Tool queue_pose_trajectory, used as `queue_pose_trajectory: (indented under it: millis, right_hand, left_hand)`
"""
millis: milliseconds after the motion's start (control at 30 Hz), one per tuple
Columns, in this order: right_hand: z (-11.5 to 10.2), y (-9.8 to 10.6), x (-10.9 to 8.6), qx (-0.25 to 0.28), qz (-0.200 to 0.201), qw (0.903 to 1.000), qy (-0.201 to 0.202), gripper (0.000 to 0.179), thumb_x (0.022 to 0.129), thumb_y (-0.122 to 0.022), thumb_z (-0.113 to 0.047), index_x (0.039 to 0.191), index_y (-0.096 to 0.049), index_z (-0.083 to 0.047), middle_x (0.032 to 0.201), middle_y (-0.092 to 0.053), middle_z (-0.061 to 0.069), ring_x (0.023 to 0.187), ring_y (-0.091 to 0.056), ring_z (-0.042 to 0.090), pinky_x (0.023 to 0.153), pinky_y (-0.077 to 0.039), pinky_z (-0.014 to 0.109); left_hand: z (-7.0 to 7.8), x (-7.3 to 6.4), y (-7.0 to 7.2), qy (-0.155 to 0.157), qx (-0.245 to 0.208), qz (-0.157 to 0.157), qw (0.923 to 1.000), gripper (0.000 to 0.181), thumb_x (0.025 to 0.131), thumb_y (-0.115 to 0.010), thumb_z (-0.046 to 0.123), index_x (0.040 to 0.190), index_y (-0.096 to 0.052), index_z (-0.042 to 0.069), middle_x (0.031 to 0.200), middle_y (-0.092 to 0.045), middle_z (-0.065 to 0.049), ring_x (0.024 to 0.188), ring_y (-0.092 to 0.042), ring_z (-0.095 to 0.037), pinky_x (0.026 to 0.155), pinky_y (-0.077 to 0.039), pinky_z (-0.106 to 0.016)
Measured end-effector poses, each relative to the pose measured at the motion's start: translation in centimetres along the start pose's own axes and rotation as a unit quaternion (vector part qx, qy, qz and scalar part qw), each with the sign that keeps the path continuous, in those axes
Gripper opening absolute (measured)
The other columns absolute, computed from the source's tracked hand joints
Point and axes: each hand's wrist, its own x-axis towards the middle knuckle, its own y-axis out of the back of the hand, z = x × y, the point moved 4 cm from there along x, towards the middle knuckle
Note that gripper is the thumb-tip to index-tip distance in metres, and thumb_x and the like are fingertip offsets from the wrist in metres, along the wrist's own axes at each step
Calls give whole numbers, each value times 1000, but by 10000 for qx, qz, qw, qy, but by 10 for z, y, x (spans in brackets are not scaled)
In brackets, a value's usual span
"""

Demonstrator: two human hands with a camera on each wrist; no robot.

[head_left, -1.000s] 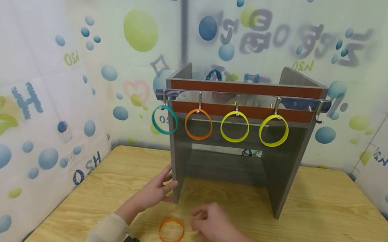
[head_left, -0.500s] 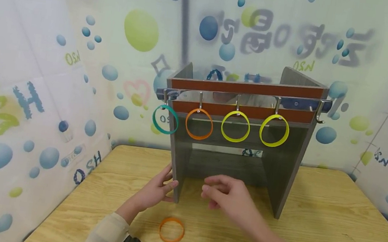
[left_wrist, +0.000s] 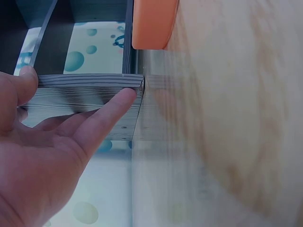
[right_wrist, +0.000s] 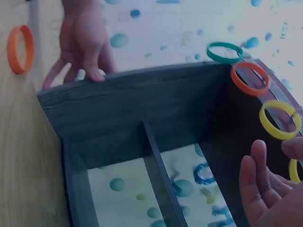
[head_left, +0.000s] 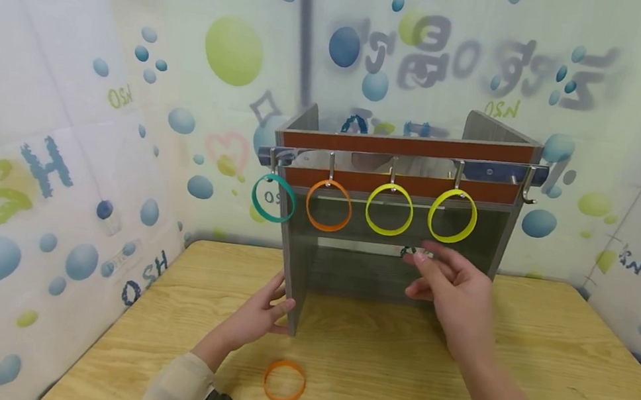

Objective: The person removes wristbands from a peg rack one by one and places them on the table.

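- Grey wood-grain stand (head_left: 377, 277), upright on a pale wooden worktop (head_left: 553, 362), with a metal rail (head_left: 492, 172) across its front.
- What has just changed: the right hand (head_left: 464, 304) has come up to the rail's right part, its fingertips just below the rightmost yellow ring (head_left: 444, 240). Its fingers are loosely bent, thumb apart from them, and nothing shows in its grasp. Whether it touches that ring, I cannot tell.
- What this seems to mean: the work in hand is now at the hung rings, while the loose orange ring (head_left: 286, 363) lies untouched, flat on the worktop in front of the stand.
- Against the earlier frames: a second ago the right hand was low over the worktop, beside that loose ring; half a second ago it was before the stand's lower opening. Now it is higher and farther right.
- Unchanged: the left hand (head_left: 255, 312) grips the lower edge of the stand's left side panel, thumb on one side and fingers on the other, apparently steadying it.
- Also unchanged, from left to right on the hooks: a green ring (head_left: 272, 219), an orange ring (head_left: 325, 229), another yellow ring (head_left: 386, 233), then the rightmost yellow one. The bare hook (head_left: 528, 189) at the right end holds no ring.
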Motion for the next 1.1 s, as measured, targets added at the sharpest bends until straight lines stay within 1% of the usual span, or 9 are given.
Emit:
queue_pose_trajectory:
  millis: [67, 133, 233, 433, 600, 767, 967, 1100]
  right_hand:
    - [-2, 10, 4, 337, 131, 9993, 103, 40, 104, -73, -31, 136, -66, -7, 99, -83, -14, 63, -72, 11, 74, -66, 25]
    - [-5, 19, 7, 677, 212, 9973, 185, 39, 103, -74, -29, 135, -65, -9, 101, -84, -11, 63, -72, 11, 74, -66, 24]
    - [-8, 28, 9, 1049, 236, 9938, 289, 37, 102, -74, -27, 134, -65, -11, 104, -84, -9, 64, -71, 12, 75, -66, 24]
    - [-11, 32, 12, 1542, 166, 9875, 294, 34, 102, -75, -24, 131, -66, -9, 102, -84, -4, 63, -69, 13, 72, -65, 25]
    - [-11, 33, 10, 1702, 240, 9847, 276, 31, 100, -76, -22, 127, -69, -9, 100, -83, -3, 61, -67, 13, 69, -65, 25]
    - [-15, 33, 7, 1836, 285, 9816, 435, 27, 101, -75, -18, 126, -70, -9, 98, -83, -3, 60, -67, 13, 67, -64, 25]
    - [-22, 35, 3, 1757, 484, 9817, 550, 31, 100, -76, -18, 130, -70, -9, 99, -83, -1, 59, -67, 14, 67, -64, 24]
    - [-27, 36, -1, 1722, 574, 9818, 564, 31, 100, -76, -17, 130, -71, -9, 95, -82, -2, 59, -66, 15, 66, -63, 24]
  left_hand:
    - [0, 0, 0, 13, 4, 8, 10000, 75, 114, -52, 20, 174, -7, 29, 173, -20, -33, 153, -35, -58, 95, -63, -59]
    - [0, 0, -1, 8, 10, -2, 10000, 75, 114, -52, 21, 174, -7, 29, 173, -20, -34, 153, -35, -58, 95, -63, -59]
    - [2, 0, 0, 10, 42, 11, 10000, 75, 114, -52, 21, 174, -6, 29, 173, -20, -33, 153, -36, -57, 96, -63, -58]
    - [3, -1, 1, -13, 44, 28, 10000, 75, 115, -49, 15, 174, -6, 29, 173, -20, -33, 153, -36, -57, 95, -63, -58]
    - [1, -1, 1, -42, -34, -52, 10000, 75, 114, -50, 17, 173, -6, 31, 173, -20, -34, 153, -35, -58, 96, -62, -59]
    - [0, -2, 0, -28, -7, -70, 10000, 76, 114, -52, 20, 173, -6, 32, 173, -19, -34, 154, -33, -58, 96, -63, -59]
    - [1, -2, -1, -31, 47, -34, 10000, 75, 115, -50, 18, 173, -5, 31, 172, -20, -34, 153, -34, -58, 93, -64, -58]
    - [1, -1, 0, -13, 49, -9, 10000, 75, 114, -52, 21, 173, -7, 33, 172, -22, -34, 153, -36, -58, 94, -64, -56]
